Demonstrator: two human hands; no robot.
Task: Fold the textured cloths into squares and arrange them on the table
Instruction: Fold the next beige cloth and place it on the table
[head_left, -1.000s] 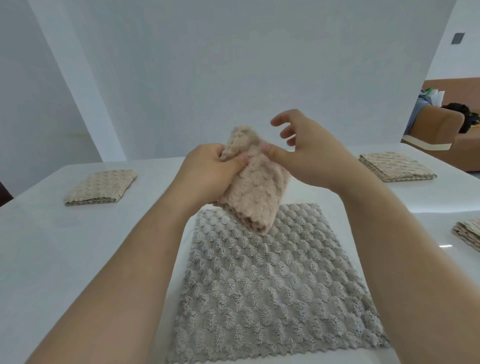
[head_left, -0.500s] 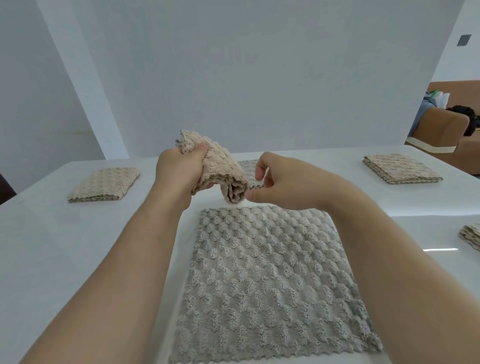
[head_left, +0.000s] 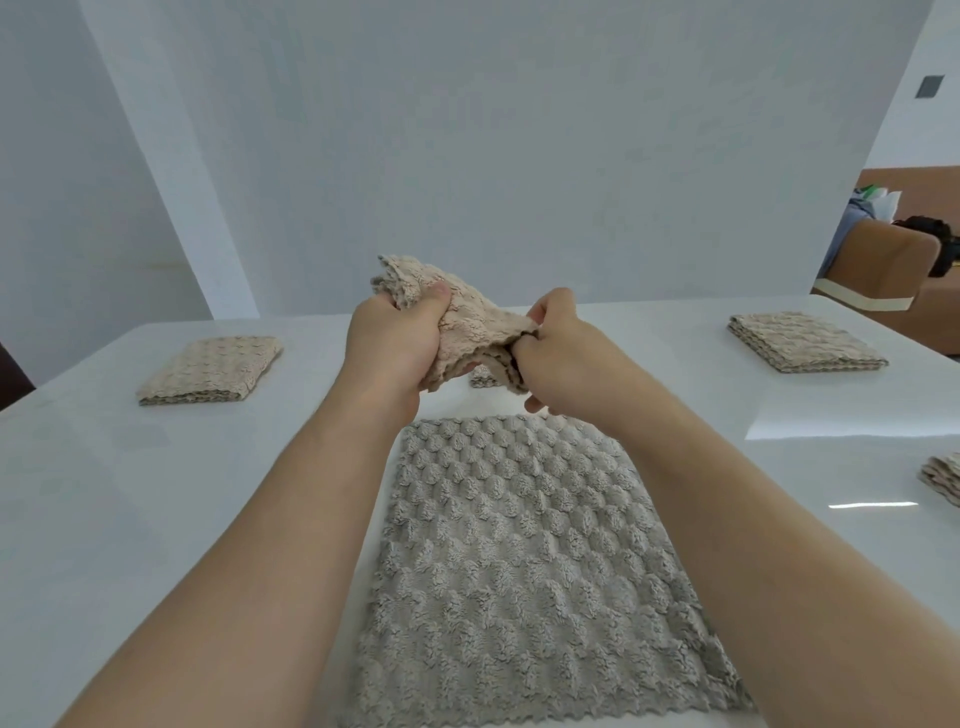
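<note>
While my left hand (head_left: 395, 343) and right hand (head_left: 561, 353) both curl their fingers tight on the bunched beige cloth (head_left: 467, 317), it hangs above the white table (head_left: 130, 493). Below it a grey cloth (head_left: 524, 571) lies flat; folded squares (head_left: 210, 369) sit apart.

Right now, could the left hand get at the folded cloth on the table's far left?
Probably not yet: the left hand grips the beige cloth together with the right hand. Only bare table lies between it and the folded cloth.
</note>
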